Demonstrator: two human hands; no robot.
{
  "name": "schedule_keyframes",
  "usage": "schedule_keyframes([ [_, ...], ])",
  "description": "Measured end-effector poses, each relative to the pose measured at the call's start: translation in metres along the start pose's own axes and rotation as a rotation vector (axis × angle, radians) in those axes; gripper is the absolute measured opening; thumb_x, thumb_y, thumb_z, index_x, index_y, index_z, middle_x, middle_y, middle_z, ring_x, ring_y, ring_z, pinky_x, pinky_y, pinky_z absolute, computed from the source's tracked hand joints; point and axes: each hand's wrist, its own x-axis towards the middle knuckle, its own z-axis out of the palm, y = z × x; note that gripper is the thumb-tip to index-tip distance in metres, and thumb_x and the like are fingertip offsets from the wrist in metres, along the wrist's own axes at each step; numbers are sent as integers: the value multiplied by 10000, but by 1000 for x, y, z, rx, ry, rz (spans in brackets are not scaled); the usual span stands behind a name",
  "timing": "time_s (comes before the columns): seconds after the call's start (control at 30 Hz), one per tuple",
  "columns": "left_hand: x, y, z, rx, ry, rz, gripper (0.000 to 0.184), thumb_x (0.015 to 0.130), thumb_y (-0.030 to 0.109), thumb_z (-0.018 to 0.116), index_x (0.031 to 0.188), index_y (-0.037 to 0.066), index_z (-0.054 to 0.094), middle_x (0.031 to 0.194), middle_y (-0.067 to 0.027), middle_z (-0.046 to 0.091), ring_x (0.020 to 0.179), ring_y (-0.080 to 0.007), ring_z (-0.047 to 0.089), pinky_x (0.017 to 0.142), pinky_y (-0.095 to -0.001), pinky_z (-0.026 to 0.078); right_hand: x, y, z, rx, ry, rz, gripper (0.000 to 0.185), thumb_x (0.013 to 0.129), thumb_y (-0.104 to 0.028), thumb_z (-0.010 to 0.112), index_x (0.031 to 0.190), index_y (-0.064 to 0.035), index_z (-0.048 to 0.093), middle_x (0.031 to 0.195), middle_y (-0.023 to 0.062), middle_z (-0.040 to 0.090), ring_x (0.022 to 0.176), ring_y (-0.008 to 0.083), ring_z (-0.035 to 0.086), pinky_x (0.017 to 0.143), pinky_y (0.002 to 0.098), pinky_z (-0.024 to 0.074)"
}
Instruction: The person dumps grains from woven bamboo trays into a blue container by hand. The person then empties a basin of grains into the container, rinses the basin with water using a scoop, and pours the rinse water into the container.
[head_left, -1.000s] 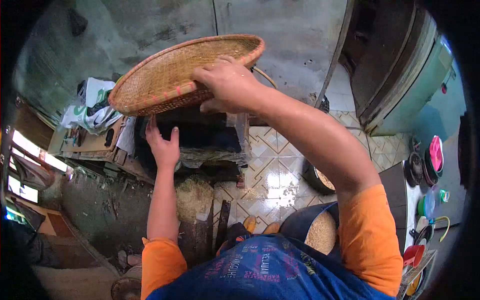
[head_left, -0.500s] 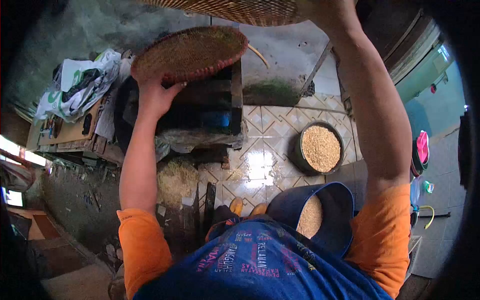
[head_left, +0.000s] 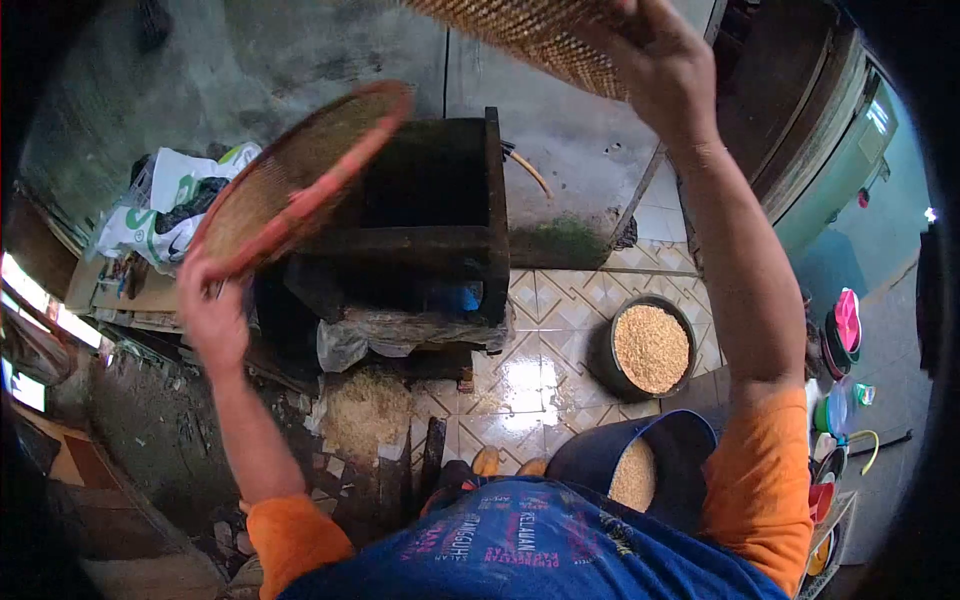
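Observation:
My left hand (head_left: 215,315) grips the near rim of a round woven tray (head_left: 290,180) with a reddish edge. The tray is tilted and slightly blurred, left of a dark open box-like tub (head_left: 430,240). High at the top of the view, my right hand (head_left: 665,75) is closed on the edge of a second woven tray (head_left: 530,35), tan in colour and partly cut off by the frame. Part of the right fingers is hidden against the weave.
A dark bucket of pale grains (head_left: 652,348) stands on the tiled floor (head_left: 525,375). Closer to me is a blue barrel (head_left: 690,440) with grains inside. Plastic bags (head_left: 165,215) lie on a board at left. Pale crumbs (head_left: 370,410) are heaped below the tub. A hose (head_left: 530,172) juts from the wall.
My left hand has moved left and down, tilting its tray steeply and uncovering the tub. The right-hand tray has shifted right and tilted.

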Motion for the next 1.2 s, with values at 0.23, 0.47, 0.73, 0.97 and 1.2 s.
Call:
schedule_keyframes([
  [0.23,-63,-30,-167,447,298,-58,279,902,71,582,1171,1,590,1170,-122,604,1084,-247,556,966,-357,407,-63,62,64,-396,-66,-379,269,674,-247,757,844,-122,591,817,64,607,838,280,593,780,434,407],
  [0.47,-85,-50,-261,930,568,57,321,943,244,547,1173,32,616,1143,-102,638,1029,-266,603,907,-376,466,-150,72,115,-351,-366,-321,145,756,-178,574,897,-154,598,832,23,574,890,234,579,876,463,399],
  [0.73,1,67,-148,534,572,601,285,937,257,571,1043,-3,615,1008,-115,618,987,-288,598,886,-421,466,-206,29,56,-323,-219,-49,737,662,-307,778,1314,-164,467,1149,162,526,1122,315,502,1052,555,284],
  [0.97,14,177,6,-191,97,931,303,931,269,591,929,-33,613,889,-126,600,950,-308,595,867,-460,467,-284,25,-73,541,103,754,667,893,-402,600,1404,-66,335,1280,142,497,1196,259,489,1016,391,373],
  [1.2,-83,296,148,-502,-555,749,320,578,276,691,762,22,626,744,-74,511,989,-357,527,990,-541,352,-360,-13,-246,947,707,845,1035,779,-831,329,1490,-106,128,1402,200,392,1199,281,490,1013,439,388],
])
